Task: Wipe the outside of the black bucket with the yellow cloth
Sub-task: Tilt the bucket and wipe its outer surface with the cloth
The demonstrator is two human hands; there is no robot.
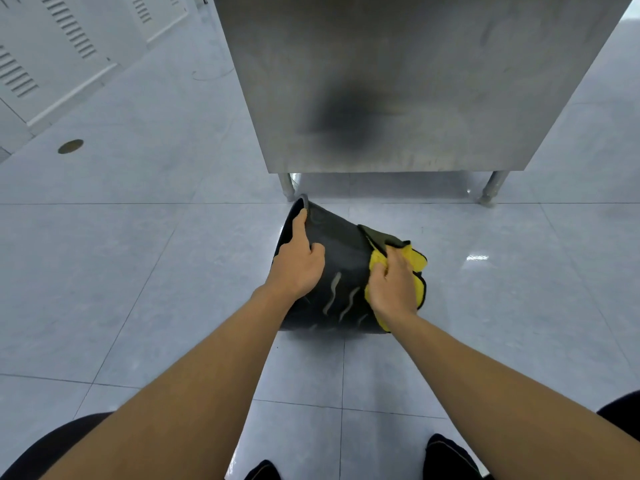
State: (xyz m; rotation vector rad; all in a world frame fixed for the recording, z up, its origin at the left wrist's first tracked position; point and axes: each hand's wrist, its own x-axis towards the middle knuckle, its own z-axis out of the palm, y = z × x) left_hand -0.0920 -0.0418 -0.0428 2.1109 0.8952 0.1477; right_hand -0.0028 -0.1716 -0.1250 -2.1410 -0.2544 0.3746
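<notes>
The black bucket (341, 268) lies on its side on the tiled floor, its rim toward the left and its base toward the right. My left hand (298, 261) grips the bucket at the rim, thumb along the edge. My right hand (391, 285) presses the yellow cloth (417, 259) against the bucket's wall near the base. The cloth has a dark grey side that folds up over the bucket. Pale wavy streaks show on the black wall between my hands.
A stainless steel cabinet (398, 81) on metal legs (491, 188) stands just behind the bucket. White louvred panels (52, 46) line the far left. A round floor drain (70, 146) sits at the left. My knees and shoes (446, 455) are at the bottom edge.
</notes>
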